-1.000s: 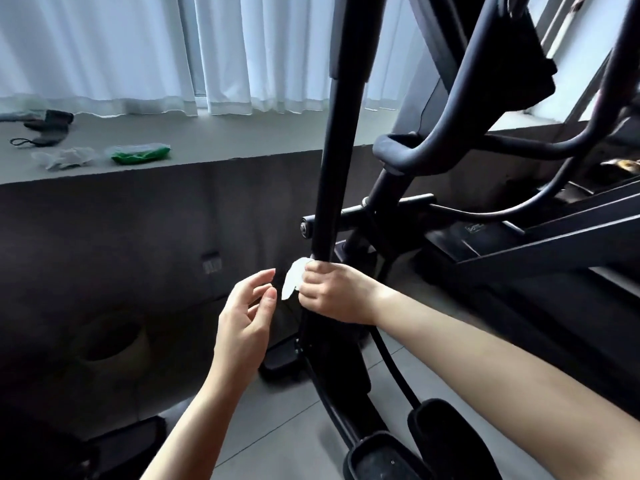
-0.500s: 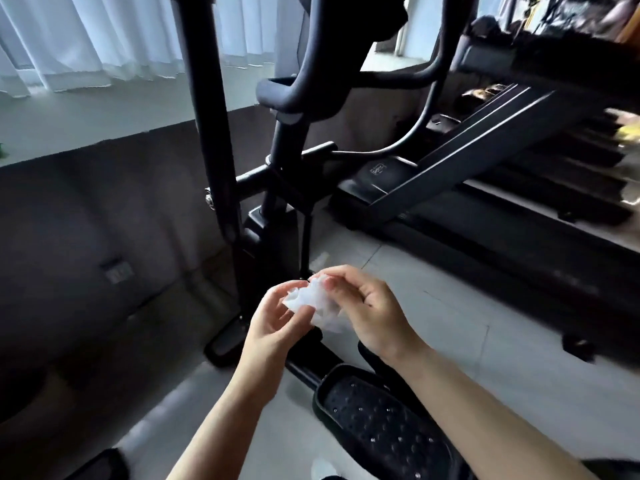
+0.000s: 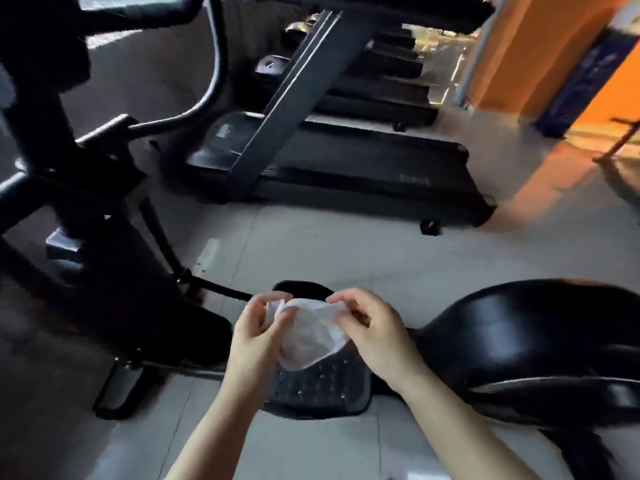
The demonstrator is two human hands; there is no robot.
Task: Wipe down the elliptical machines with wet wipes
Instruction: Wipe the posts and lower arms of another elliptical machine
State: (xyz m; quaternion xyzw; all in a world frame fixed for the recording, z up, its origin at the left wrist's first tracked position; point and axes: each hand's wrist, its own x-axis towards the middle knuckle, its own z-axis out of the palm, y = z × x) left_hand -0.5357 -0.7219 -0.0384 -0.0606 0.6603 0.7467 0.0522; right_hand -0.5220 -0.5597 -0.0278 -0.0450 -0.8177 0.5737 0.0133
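A white wet wipe (image 3: 309,332) hangs spread between both hands, above the studded black foot pedal (image 3: 320,386) of the elliptical machine (image 3: 104,271). My left hand (image 3: 256,337) pinches the wipe's left edge. My right hand (image 3: 372,334) pinches its right edge with fingers and thumb. The elliptical's dark frame and upright bars fill the left side, and its glossy black flywheel cover (image 3: 540,341) bulges at the right.
A black treadmill (image 3: 346,168) stands beyond on the pale tiled floor (image 3: 346,244), with more treadmills behind it. An orange wall (image 3: 540,46) and a blue panel (image 3: 585,74) are at the far right. A low dark wall runs along the back left.
My right hand left the elliptical's upright bar with the wipe. Both hands came together and pulled the crumpled wipe open. The view swung right and down to the pedal.
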